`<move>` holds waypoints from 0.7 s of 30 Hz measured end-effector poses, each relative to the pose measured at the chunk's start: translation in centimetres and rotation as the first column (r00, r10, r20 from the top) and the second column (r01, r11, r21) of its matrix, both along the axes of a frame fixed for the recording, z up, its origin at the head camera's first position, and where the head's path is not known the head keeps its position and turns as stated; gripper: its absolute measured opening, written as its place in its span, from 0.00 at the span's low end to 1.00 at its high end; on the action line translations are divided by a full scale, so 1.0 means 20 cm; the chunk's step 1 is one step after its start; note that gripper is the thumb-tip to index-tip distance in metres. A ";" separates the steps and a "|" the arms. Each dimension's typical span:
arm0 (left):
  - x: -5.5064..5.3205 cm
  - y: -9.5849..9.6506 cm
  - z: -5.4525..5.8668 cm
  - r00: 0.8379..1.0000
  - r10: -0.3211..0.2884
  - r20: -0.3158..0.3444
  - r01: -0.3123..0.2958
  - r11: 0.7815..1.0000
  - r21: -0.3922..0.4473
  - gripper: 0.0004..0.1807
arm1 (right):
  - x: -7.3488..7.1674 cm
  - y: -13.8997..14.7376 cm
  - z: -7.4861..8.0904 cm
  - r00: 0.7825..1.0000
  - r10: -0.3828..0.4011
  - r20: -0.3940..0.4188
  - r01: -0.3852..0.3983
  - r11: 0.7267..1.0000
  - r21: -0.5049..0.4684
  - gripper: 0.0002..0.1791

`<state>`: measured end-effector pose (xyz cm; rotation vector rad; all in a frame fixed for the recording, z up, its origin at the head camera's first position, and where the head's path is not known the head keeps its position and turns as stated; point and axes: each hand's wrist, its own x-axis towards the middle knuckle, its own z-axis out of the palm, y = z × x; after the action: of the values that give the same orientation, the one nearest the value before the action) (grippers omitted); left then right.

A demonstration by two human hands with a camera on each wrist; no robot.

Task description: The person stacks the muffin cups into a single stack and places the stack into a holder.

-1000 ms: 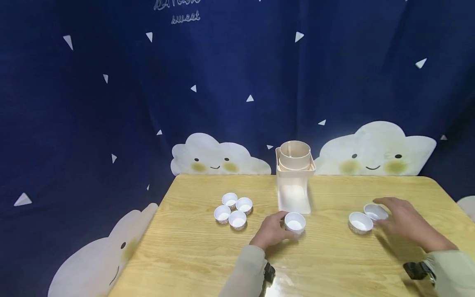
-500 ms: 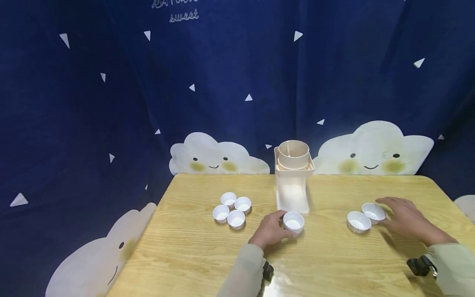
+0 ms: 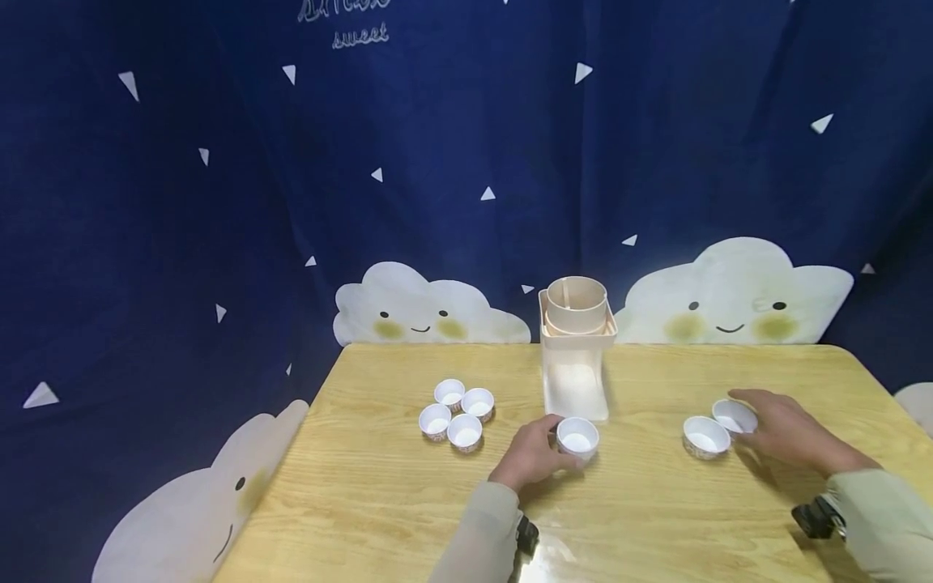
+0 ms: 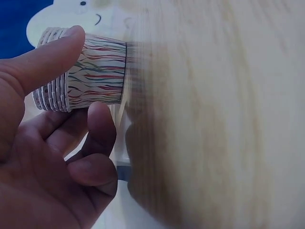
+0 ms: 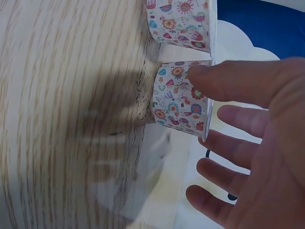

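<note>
The left hand [image 3: 530,453] grasped a stack of striped cups [image 4: 97,71], thumb on one side near the rims and curled fingers on the other (from above it passed for a single white cup, but the wrist view showed many nested rims). The stack stood upright, its base at the wooden table [image 3: 364,486]; whether it touched the wood could not be told. Just beyond the left hand rose a cream stand [image 3: 576,356], with a round tube [image 3: 577,308] in its top and its flat foot reaching almost to the stack. To the left of that hand, somewhat farther from the person, four small white cups [image 3: 465,431] stood in a close cluster.

The right hand [image 3: 783,429] was loose: its thumb lay across the wall of an upright floral cup [image 5: 176,102], while its other fingers stretched, spread apart, past the rim. Whether the thumb pressed the paper could not be told. To the left of that cup, toward the space between the hands, stood a second floral cup [image 5: 181,21], very close to the first. Beyond both hands, past the table's far edge, hung a dark blue curtain [image 3: 452,121] with white triangles [image 3: 488,194] and smiling clouds [image 3: 437,304]. Pale sleeves [image 3: 477,530] covered both forearms, and a dark device [image 3: 528,534] sat at each wrist
</note>
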<state>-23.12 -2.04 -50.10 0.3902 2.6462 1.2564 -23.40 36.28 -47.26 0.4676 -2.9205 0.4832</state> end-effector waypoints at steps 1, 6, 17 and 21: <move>0.00 0.00 0.00 1.000 0.000 -0.001 0.000 1.000 -0.002 0.32 | 0.00 0.00 0.00 1.000 -0.001 0.007 0.001 1.000 -0.004 0.36; 0.00 0.01 0.01 1.000 0.001 0.005 -0.001 1.000 0.004 0.32 | -0.01 0.01 0.00 0.998 0.010 0.061 -0.008 1.000 -0.030 0.34; 0.01 -0.01 0.01 1.000 0.003 0.017 -0.003 0.999 0.035 0.31 | -0.02 0.01 0.01 0.991 -0.032 0.133 0.038 0.998 -0.043 0.35; 0.01 -0.01 0.01 1.000 -0.001 0.020 0.000 0.999 0.043 0.31 | -0.01 0.00 0.01 0.991 -0.030 0.127 0.036 0.999 -0.041 0.37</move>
<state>-22.85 -2.20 -49.90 0.3823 2.6063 1.3124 -23.68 36.35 -47.11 0.3963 -3.0259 0.5906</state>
